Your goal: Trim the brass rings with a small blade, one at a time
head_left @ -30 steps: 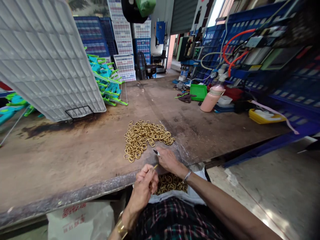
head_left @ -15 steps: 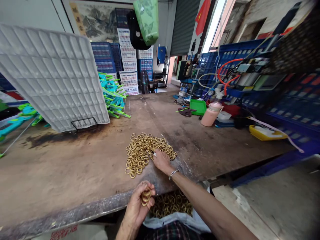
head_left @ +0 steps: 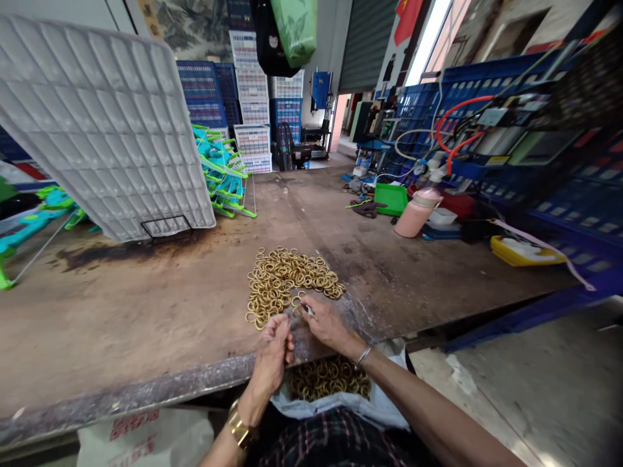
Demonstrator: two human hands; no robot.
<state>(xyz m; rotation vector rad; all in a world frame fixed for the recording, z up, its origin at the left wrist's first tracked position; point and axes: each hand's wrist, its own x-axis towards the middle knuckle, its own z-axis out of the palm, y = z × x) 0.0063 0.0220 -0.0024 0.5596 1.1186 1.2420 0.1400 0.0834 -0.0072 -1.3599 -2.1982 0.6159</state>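
Note:
A loose pile of brass rings (head_left: 280,279) lies on the worn wooden workbench (head_left: 160,324). Beside the pile's near edge, my left hand (head_left: 273,350) is closed, knuckles up; its fingers hide the rings that showed in it half a second ago. My right hand (head_left: 328,321) pinches at a single ring (head_left: 298,299) at the near side of the pile, close to the left fingertips. Something small, dark and white shows at its fingertips, too small to name. Below the bench edge, an open pale sack (head_left: 389,376) holds many more brass rings (head_left: 331,378).
A grey padded panel (head_left: 111,136) stands upright at the left, with teal and green frames (head_left: 221,172) behind it. On the right are a pink bottle (head_left: 416,214), a green tray (head_left: 390,198), a yellow tray (head_left: 528,251) and a machine with orange hoses (head_left: 450,155). Stacked crates (head_left: 253,104) stand behind.
My left hand has moved up and forward to the pile, turning so its rings are hidden. My right hand has drawn slightly back toward it, a ring at its fingertips. The view has tilted down a little.

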